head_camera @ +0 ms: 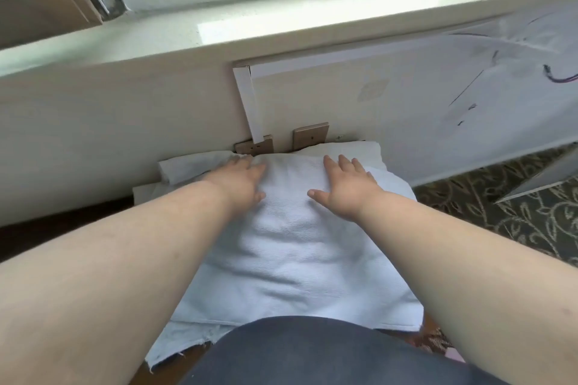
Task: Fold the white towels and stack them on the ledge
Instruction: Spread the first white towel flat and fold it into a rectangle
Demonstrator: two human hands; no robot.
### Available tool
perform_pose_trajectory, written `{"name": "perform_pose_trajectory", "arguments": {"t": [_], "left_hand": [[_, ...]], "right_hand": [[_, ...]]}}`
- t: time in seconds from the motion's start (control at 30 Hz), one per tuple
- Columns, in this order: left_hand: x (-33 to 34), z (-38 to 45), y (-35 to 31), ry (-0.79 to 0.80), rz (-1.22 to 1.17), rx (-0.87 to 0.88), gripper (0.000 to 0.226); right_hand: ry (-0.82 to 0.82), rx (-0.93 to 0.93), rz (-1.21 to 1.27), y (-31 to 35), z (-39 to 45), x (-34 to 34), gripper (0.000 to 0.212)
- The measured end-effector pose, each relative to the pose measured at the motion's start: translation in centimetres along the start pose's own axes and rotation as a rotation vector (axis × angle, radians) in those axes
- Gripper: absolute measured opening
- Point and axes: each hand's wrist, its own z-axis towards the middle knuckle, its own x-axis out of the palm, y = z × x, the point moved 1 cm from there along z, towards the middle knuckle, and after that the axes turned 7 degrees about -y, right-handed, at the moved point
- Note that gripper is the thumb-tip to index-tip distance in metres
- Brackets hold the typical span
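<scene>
Your left hand (242, 180): flat, fingers straight, pressing the towel (291, 247) | your right hand (342, 189): flat, fingers spread, pressing the same towel just beside the left | towel: under both palms, spread toward you | ledge (281, 28): beyond your fingertips, above the wall (109, 122).

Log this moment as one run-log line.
stage: smoothing | left hand: flat on white towel | right hand: flat on towel | towel: spread below ledge | ledge: no towels visible
</scene>
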Motion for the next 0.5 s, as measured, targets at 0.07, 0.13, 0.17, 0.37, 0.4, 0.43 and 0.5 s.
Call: {"name": "perform_pose_trajectory", "arguments": {"t": [0.07, 0.13, 0.17, 0.37, 0.4, 0.43, 0.5], "left_hand": [[-0.2, 1.3, -1.0, 0.01, -0.013, 0.013, 0.068], [-0.1, 2.4, -1.8, 0.024, -0.02, 0.029, 0.07], [0.1, 2.9, -2.1, 0.039, -0.032, 0.031, 0.072], [0.8, 5.3, -2.8, 0.077, -0.069, 0.039, 0.09], [0.8, 5.6, -2.9, 0.065, -0.054, 0.036, 0.094], [0.8, 5.9, -2.9, 0.045, -0.032, 0.03, 0.097], [0.6, 6.2, -2.9, -0.022, 0.031, 0.037, 0.091]], "right_hand": [[0.051, -0.004, -0.009, -0.7, 0.5, 0.6, 0.098], [0.078, -0.02, -0.016, -1.3, 0.9, 1.1, 0.101], [0.083, -0.027, -0.017, -1.5, 1.0, 1.3, 0.103], [0.04, -0.044, 0.016, -2.0, 1.9, 1.8, 0.107], [0.015, -0.049, 0.014, -2.1, 1.9, 1.8, 0.107], [-0.01, -0.054, 0.012, -2.3, 1.9, 1.7, 0.105], [-0.051, -0.066, 0.019, -2.5, 1.9, 1.6, 0.1]]}}
